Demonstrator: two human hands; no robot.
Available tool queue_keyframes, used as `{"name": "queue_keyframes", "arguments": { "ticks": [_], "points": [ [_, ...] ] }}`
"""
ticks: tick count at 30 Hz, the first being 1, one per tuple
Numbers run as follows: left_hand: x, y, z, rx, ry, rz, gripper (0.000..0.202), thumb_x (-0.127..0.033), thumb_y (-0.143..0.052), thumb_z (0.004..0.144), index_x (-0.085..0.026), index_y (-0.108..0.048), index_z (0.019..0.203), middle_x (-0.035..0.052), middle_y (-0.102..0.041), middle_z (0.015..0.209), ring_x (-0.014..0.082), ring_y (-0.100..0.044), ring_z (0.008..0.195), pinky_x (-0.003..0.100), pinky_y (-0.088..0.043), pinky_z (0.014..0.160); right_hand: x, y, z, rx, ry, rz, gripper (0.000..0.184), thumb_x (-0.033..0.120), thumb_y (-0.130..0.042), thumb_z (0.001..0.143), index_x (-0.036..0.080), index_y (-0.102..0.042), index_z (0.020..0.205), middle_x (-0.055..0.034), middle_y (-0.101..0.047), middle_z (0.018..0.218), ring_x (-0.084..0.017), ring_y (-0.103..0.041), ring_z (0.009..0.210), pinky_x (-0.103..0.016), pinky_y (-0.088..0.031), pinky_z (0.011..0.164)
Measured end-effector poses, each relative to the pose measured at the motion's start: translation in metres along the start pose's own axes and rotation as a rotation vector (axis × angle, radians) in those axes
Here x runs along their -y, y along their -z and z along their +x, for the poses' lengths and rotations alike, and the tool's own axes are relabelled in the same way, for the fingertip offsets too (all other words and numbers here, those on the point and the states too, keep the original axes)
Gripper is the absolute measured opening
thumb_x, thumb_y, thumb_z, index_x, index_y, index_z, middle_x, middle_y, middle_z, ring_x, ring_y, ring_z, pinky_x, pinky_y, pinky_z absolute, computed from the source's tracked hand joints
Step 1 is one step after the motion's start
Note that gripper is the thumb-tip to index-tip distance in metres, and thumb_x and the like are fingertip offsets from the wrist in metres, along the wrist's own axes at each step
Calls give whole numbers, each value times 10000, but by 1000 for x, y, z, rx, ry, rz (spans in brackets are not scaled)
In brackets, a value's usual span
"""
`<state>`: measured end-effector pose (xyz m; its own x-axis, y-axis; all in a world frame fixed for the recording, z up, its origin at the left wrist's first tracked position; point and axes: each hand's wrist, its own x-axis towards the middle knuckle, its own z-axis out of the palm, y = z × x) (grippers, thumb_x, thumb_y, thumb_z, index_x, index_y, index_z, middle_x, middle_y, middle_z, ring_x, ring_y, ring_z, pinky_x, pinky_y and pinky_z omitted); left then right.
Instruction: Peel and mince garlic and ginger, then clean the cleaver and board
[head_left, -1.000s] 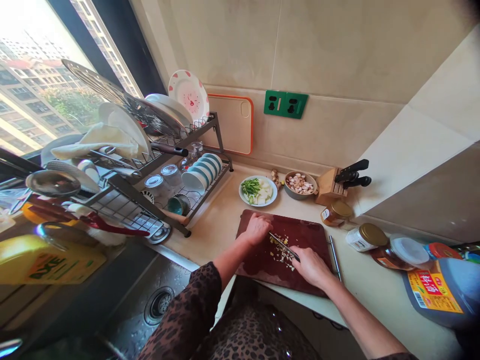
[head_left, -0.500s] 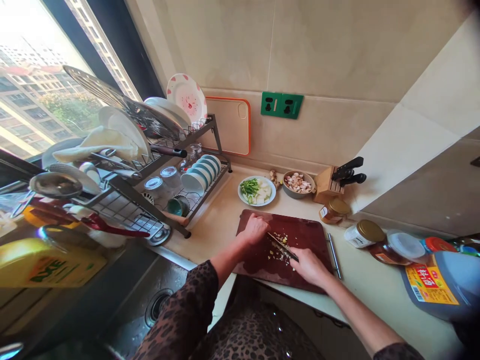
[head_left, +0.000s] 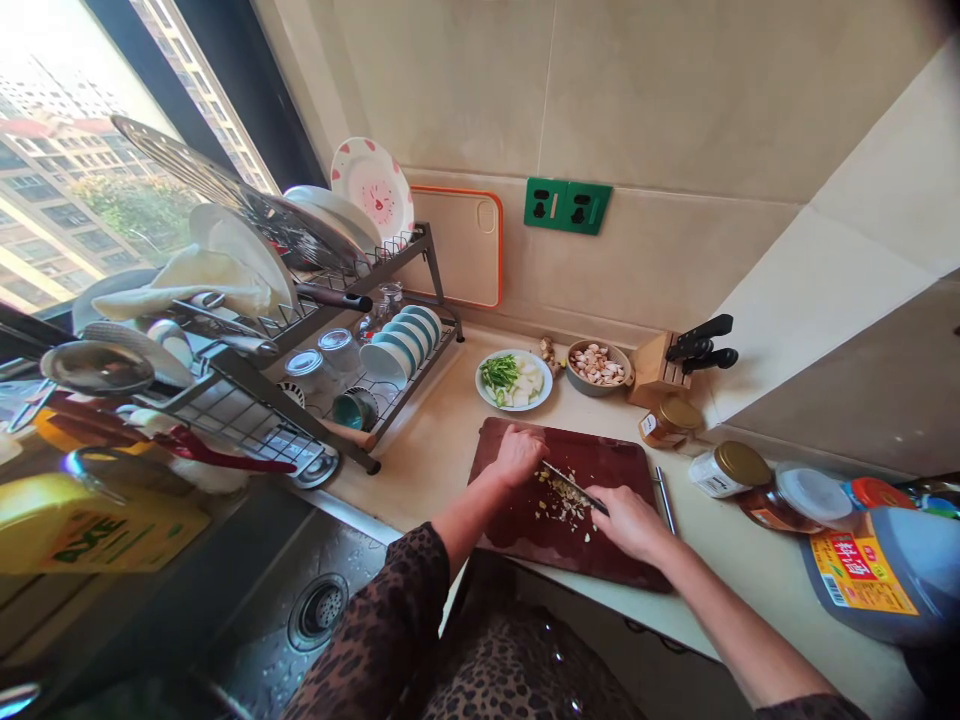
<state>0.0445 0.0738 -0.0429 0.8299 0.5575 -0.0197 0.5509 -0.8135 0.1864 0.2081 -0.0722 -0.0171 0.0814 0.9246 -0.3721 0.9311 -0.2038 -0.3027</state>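
My right hand (head_left: 628,520) is wrapped round the handle of a kitchen knife (head_left: 576,488), which lies across the dark red cutting board (head_left: 495,515). At the knife's far end, my left hand (head_left: 522,455) is closed on the tip of the blade. Finely chopped pale bits (head_left: 564,505), which look like garlic, are scattered under and around the blade. Behind the board sits a plate (head_left: 486,398) of cut green and white pieces. Beside it stands a bowl (head_left: 600,388) of what look like garlic cloves, with a piece of ginger (head_left: 547,350) between them.
A dish rack (head_left: 300,330) with plates, bowls and glasses stands on the left, above the sink (head_left: 255,630). To the right are a knife block (head_left: 652,375), several jars (head_left: 727,468) and a large bottle (head_left: 870,570). A tan board (head_left: 457,250) leans on the wall.
The knife and both hands have shifted slightly right. The blade's angle has changed a little, and the chopped bits lie differently around it.
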Motion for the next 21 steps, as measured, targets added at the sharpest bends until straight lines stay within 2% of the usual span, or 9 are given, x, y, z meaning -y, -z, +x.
{"name": "queue_keyframes", "arguments": {
  "ticks": [3,7,11,15,18,21],
  "points": [
    [4,2,-2,12,-25,15,211,-143,-514,846,-163,-633,674,64,-664,759,204,-569,829,358,-278,719,7,-5,-3,-2,-36,17,318,193,-485,843,271,-635,1112,-40,-737,926,-202,-678,882,-246,-411,699],
    [9,3,-3,13,-40,15,221,-154,-501,860,-176,-640,690,55,-671,782,199,-571,823,349,-281,711,14,-5,-3,21,9,41,289,200,-496,837,265,-654,1070,-51,-736,943,-208,-675,898,-250,-414,720],
    [13,4,-5,22,-73,18,227,-157,-503,864,-173,-640,683,57,-672,774,197,-570,824,345,-287,725,21,-8,-6,-5,-54,38,363,195,-492,845,277,-597,1182,-52,-736,933,-209,-682,862,-257,-422,705],
    [17,4,-9,28,-79,22,244,-154,-496,866,-176,-640,671,50,-674,787,185,-568,800,339,-294,718,29,-17,-10,3,-9,51,337,203,-488,843,272,-615,1148,-51,-733,931,-205,-682,878,-247,-425,694],
    [19,5,-12,34,-95,29,238,-169,-505,864,-191,-651,677,42,-674,790,190,-564,826,338,-299,733,37,-27,-13,-26,-64,-1,351,195,-479,837,242,-604,1162,-85,-731,911,-225,-690,841,-262,-426,662],
    [19,6,-13,39,-82,40,230,-175,-516,853,-185,-655,669,59,-668,754,201,-564,819,344,-304,734,34,-24,-11,-29,-58,15,350,190,-469,841,250,-605,1158,-80,-733,917,-217,-691,831,-257,-424,656]
  ]
}}
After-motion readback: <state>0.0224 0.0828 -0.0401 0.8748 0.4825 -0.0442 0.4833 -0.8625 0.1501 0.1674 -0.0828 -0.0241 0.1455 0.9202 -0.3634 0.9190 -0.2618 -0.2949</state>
